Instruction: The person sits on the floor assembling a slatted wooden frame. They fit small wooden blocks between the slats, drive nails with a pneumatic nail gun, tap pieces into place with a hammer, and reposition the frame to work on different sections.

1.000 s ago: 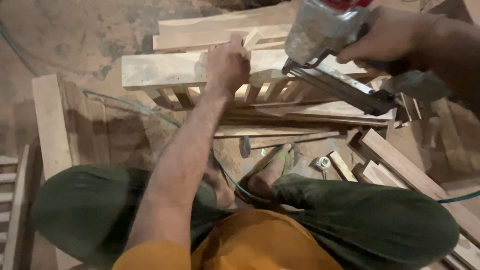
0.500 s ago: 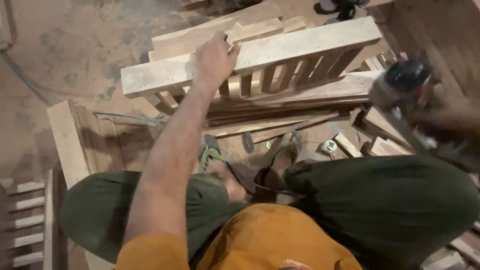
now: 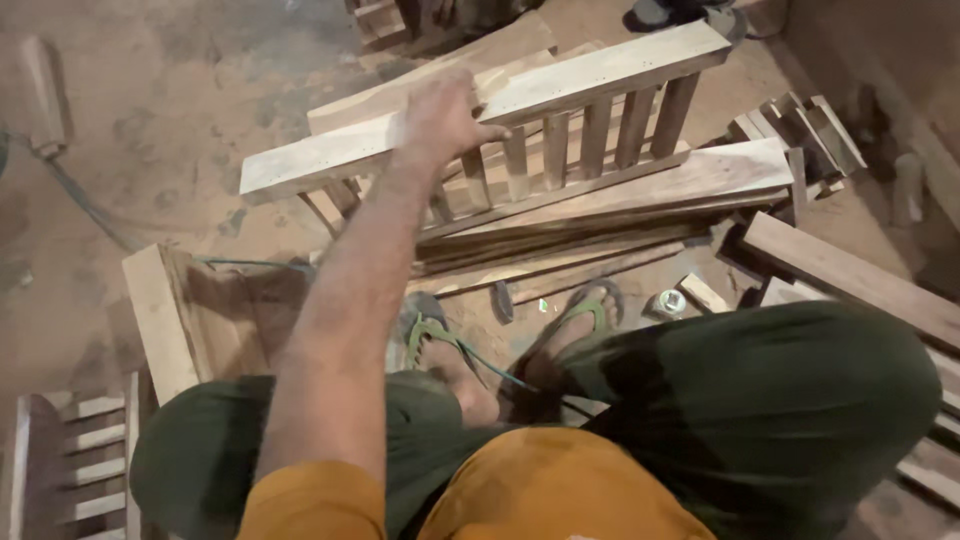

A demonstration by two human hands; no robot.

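Dusty dirt floor [image 3: 150, 130] in a woodworking spot, scraps of timber everywhere. The left hand [image 3: 445, 120] is stretched out from the seated person and sits on the top rail of a wooden slatted frame [image 3: 590, 85], a rail piece with short upright slats between two long bars, lying tilted across the pile toward the far side of the floor. The fingers are wrapped over the top edge of that rail, thumb poking out to the right, so it's holding the frame about a third of the way in from its left end. The right hand isn't in the shot at all. Under and just in front of the frame there's a stack of long planks [image 3: 640, 195] running the same diagonal. Closer in, both feet in green flip-flops [image 3: 590, 305] rest on the floor between the planks and the knees, dark green trousers and an orange shirt filling the bottom of the view. A small shiny metal can [image 3: 670, 300] sits just right of the feet, a wooden box frame [image 3: 160, 315] sits at left, and another slatted piece [image 3: 70, 460] is in the bottom left corner.
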